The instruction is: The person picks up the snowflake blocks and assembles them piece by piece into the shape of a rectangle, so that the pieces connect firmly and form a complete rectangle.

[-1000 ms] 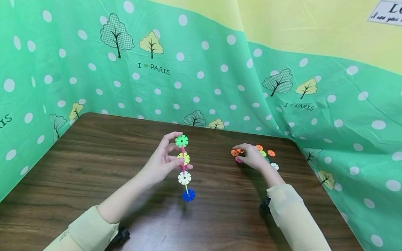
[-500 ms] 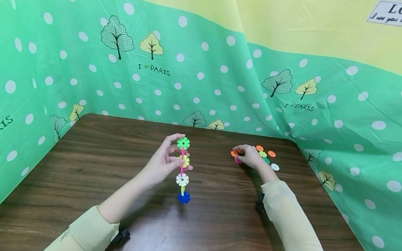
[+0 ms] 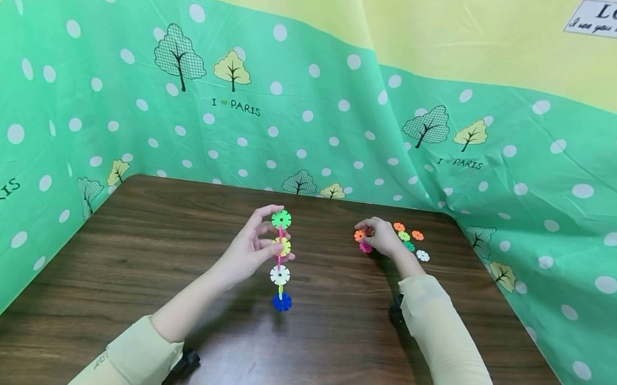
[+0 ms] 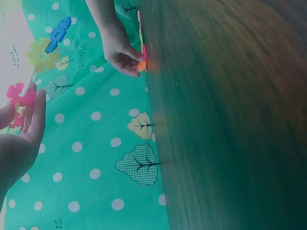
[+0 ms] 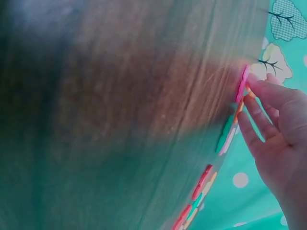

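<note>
Green disc (image 3: 281, 219) uppermost, the chain (image 3: 279, 275) hangs upright over the middle of the worktop (image 3: 333, 343); my left hand (image 3: 248, 251) pinches its yellow disc (image 3: 286, 247), index fingertip up at the green, presumably to steady it. Toward the far right corner, my right hand (image 3: 383, 238) bends to an orange disc (image 3: 359, 235); whether gripping, I can't tell.

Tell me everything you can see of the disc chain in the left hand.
The disc chain looks plastic: notched, flower-like discs slotted together. Downward in the head view come a green disc, a yellow disc, a white disc and a blue disc, joined by two pink discs and a yellowish one, all edge-on. The left hand grips it at the yellow disc, above the table.
</note>
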Available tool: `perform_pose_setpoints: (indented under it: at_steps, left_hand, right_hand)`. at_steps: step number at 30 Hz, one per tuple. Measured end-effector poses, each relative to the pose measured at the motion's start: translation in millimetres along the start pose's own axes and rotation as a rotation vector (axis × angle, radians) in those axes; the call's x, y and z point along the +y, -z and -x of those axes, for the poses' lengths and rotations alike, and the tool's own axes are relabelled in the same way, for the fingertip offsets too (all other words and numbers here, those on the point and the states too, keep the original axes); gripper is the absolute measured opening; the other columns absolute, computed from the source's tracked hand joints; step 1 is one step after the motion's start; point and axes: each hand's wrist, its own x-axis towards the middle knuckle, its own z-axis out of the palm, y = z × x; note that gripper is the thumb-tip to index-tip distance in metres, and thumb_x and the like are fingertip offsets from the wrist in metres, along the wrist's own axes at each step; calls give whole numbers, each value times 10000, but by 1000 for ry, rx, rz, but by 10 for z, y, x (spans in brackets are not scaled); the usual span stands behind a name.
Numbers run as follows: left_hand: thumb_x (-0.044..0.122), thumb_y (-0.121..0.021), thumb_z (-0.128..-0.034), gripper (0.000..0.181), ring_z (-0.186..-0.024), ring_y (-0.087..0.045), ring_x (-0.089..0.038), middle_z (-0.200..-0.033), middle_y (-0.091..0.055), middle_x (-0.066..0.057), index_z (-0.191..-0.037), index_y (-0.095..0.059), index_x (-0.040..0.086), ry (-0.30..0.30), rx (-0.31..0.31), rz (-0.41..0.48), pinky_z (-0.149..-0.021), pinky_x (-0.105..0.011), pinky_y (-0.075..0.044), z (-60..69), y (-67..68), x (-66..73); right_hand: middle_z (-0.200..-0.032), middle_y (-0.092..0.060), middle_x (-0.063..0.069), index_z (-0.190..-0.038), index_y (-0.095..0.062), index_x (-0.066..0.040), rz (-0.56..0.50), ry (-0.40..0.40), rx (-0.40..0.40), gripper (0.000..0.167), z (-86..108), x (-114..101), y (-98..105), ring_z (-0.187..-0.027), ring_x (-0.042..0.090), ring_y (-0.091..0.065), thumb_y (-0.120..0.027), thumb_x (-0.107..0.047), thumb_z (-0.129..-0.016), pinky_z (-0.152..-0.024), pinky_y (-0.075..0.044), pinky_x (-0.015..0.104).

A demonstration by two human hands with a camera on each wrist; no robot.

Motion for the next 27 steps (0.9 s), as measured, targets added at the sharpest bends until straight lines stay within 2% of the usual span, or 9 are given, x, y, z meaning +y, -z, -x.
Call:
perform_pose_setpoints:
  at_steps: [4, 8, 13, 20, 24, 27]
  left_hand:
    - [-68, -573, -890, 674, -852, -675, -345, -1123, -490, -284, -1418, -284, 235, -15, 4, 3, -783, -428, -546, -9, -2, -14]
    - [-59, -587, -885, 671, -827, -669, -270, -1096, -510, -277, -1419, -291, 219, -34, 12, -10, -763, -426, -555, -26, 1, -34]
    - [-18, -620, -877, 665, -788, -668, -254, -1061, -556, -212, -1405, -316, 248, -33, 36, -34, -761, -427, -556, -39, 8, -50]
    - [38, -646, -877, 630, -811, -651, -367, -1051, -624, -184, -1385, -349, 262, -58, 66, -137, -767, -359, -560, -40, 16, -39]
    - [55, -662, -870, 620, -802, -649, -288, -1026, -657, -155, -1380, -366, 246, -79, 83, -212, -770, -309, -554, -39, 23, -40]
    - [64, -670, -867, 618, -803, -651, -220, -1027, -657, -155, -1377, -374, 250, -83, 89, -232, -771, -298, -552, -46, 27, -42]
  right_hand:
    - [-948, -610, 104, -1017, -701, -71, -14, -9, 23, 237, 12, 2, 10, -841, 240, -528, -720, 9, -795, -724, -475, 355]
    - [-960, -640, 116, -1008, -689, -67, -64, -28, 52, 203, 37, -29, 34, -838, 241, -542, -703, -1, -817, -728, -484, 361]
    - [-931, -663, 121, -1009, -676, -58, -115, -21, 114, 183, 59, -101, 63, -820, 239, -573, -703, -35, -830, -697, -492, 346]
    - [-881, -677, 88, -976, -684, -81, -176, -23, 205, 180, 70, -229, 96, -802, 207, -610, -743, -86, -806, -639, -509, 272]
    - [-894, -693, 77, -975, -695, -93, -213, -26, 235, 189, 93, -321, 137, -780, 180, -617, -754, -118, -797, -612, -516, 213]
    - [-887, -698, 82, -976, -708, -96, -230, -14, 235, 181, 120, -438, 176, -728, 176, -589, -746, -151, -807, -585, -495, 208]
